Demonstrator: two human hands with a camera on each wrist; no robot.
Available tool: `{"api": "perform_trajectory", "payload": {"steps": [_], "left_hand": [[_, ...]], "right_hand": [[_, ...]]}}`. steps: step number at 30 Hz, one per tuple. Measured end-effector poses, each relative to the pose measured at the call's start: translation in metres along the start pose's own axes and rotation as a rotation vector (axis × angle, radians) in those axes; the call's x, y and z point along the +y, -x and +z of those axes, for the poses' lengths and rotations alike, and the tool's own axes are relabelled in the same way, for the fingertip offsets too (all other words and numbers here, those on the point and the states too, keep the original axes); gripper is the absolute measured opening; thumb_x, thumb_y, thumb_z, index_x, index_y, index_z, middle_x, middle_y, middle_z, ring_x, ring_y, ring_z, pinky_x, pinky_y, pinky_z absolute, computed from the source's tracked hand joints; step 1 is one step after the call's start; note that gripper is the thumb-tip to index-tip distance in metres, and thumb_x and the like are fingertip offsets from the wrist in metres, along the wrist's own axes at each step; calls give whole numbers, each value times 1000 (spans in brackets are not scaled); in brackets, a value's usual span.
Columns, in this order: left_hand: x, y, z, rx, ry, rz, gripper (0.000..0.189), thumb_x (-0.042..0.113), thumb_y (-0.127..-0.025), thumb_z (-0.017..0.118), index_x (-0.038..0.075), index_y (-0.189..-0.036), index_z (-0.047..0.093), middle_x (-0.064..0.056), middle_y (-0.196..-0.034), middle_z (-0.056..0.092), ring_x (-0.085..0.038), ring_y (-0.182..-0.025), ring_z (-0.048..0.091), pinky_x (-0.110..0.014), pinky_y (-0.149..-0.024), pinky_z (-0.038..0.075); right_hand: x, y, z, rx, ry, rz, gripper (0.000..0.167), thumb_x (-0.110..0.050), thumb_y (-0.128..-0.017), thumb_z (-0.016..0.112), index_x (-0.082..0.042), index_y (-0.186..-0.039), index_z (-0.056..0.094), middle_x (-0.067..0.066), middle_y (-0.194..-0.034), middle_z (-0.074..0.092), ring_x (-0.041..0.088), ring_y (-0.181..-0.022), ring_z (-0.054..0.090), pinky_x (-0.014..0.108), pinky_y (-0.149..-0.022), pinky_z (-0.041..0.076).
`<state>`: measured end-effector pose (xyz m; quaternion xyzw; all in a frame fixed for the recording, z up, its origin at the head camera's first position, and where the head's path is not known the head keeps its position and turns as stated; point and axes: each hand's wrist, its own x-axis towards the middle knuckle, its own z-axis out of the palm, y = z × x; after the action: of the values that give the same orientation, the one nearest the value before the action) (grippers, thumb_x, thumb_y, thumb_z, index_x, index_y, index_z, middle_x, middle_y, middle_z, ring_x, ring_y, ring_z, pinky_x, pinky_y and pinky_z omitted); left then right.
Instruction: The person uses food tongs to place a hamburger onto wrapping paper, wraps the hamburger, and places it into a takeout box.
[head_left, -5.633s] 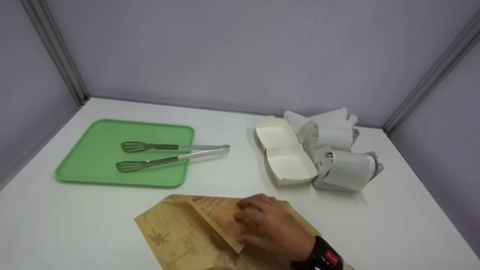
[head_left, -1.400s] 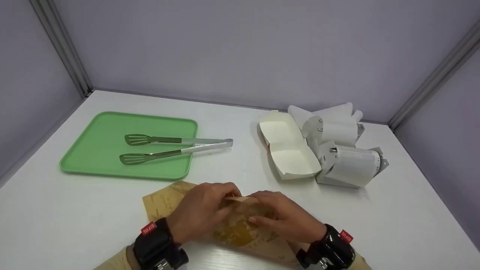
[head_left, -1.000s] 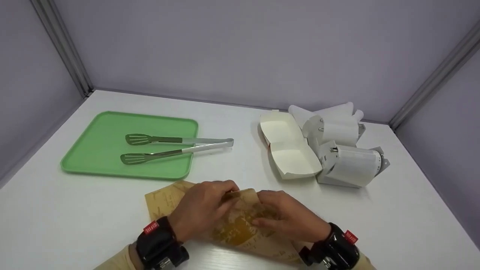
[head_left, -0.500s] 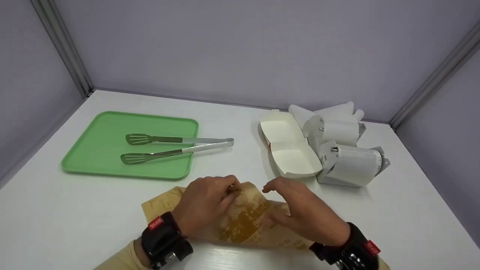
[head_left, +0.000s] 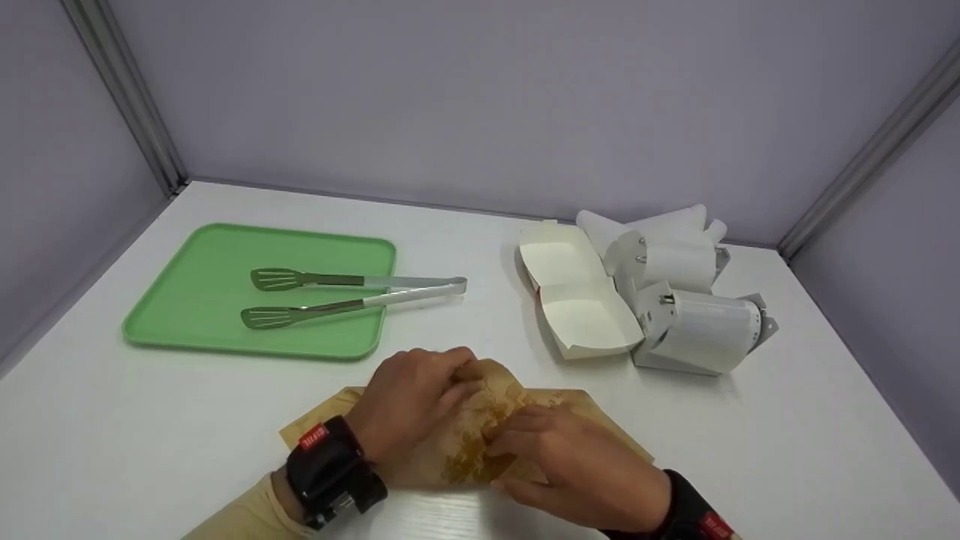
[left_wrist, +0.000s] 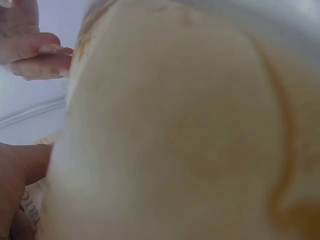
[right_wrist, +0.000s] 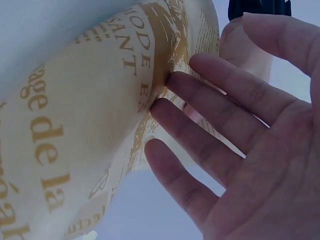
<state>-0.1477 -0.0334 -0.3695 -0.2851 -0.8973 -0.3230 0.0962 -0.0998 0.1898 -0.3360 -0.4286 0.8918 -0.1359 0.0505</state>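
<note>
A brown printed sheet of wrapping paper [head_left: 461, 446] lies folded at the table's front, raised in a bulge whose inside is hidden. My left hand [head_left: 409, 401] holds its folded top edge between thumb and fingers. From the right, my right hand [head_left: 581, 465] touches the face of the bulge. Seen from the right wrist, the right hand's [right_wrist: 265, 170] fingers are spread and nearly straight, tips against the lettered paper [right_wrist: 95, 95]. Pale paper [left_wrist: 165, 125] fills most of the left wrist view, with fingers and a thumb along its left side.
Behind and left lies a green tray [head_left: 195, 292], with slotted tongs [head_left: 352, 292] resting across its right edge. An unfolded white carton [head_left: 585, 315] stands behind the right hand. Beside it are white rounded devices with brackets [head_left: 705, 330]. Walls enclose the table's back and sides.
My left hand came to the paper and folded it over with the right. Lately the right hand lifted off the fold, swung right, then came down on the front of the bulge.
</note>
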Motion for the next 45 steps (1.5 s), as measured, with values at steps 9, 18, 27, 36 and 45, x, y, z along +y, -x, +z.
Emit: {"api": "perform_trajectory", "payload": {"steps": [9, 18, 27, 36, 45], "left_hand": [[-1, -2, -8, -55, 1, -87, 23, 25, -104, 57, 21, -124, 67, 8, -67, 59, -2, -57, 49, -21, -53, 42], [-1, 6, -20, 126, -146, 36, 56, 11, -90, 75, 17, -143, 55, -1, -130, 67, -21, -116, 65, -37, -95, 56], [11, 28, -30, 89, -274, 363, 22, 9, -85, 79, 17, -105, 74, 5, -104, 68, -10, -98, 65, -26, -80, 54], [3, 42, -25, -62, -325, 247, 26, 26, -91, 75, 14, -115, 73, -1, -121, 73, -16, -116, 67, -35, -92, 57], [-1, 42, -27, -210, -293, 180, 50, 38, -90, 75, 12, -132, 65, -6, -135, 66, -23, -125, 63, -45, -100, 55]], "right_hand": [[3, -1, 6, 61, 46, -57, 16, -28, -97, 66, -19, -106, 75, -11, -101, 72, 4, -97, 64, 27, -90, 53], [0, -7, 10, 66, 11, -74, 15, -25, -97, 66, -16, -106, 76, -8, -102, 73, 5, -98, 65, 27, -90, 54], [-12, -20, 12, 69, 26, -59, 16, -23, -95, 68, -17, -107, 76, -8, -105, 72, 5, -100, 65, 26, -93, 53], [-14, -29, 12, 65, 20, -99, 14, -24, -95, 68, -18, -103, 76, -9, -110, 73, 6, -105, 64, 25, -97, 53], [-13, -27, 16, 97, -15, -110, 14, -22, -95, 67, -15, -104, 76, -7, -112, 72, 5, -105, 65, 26, -99, 53]]}}
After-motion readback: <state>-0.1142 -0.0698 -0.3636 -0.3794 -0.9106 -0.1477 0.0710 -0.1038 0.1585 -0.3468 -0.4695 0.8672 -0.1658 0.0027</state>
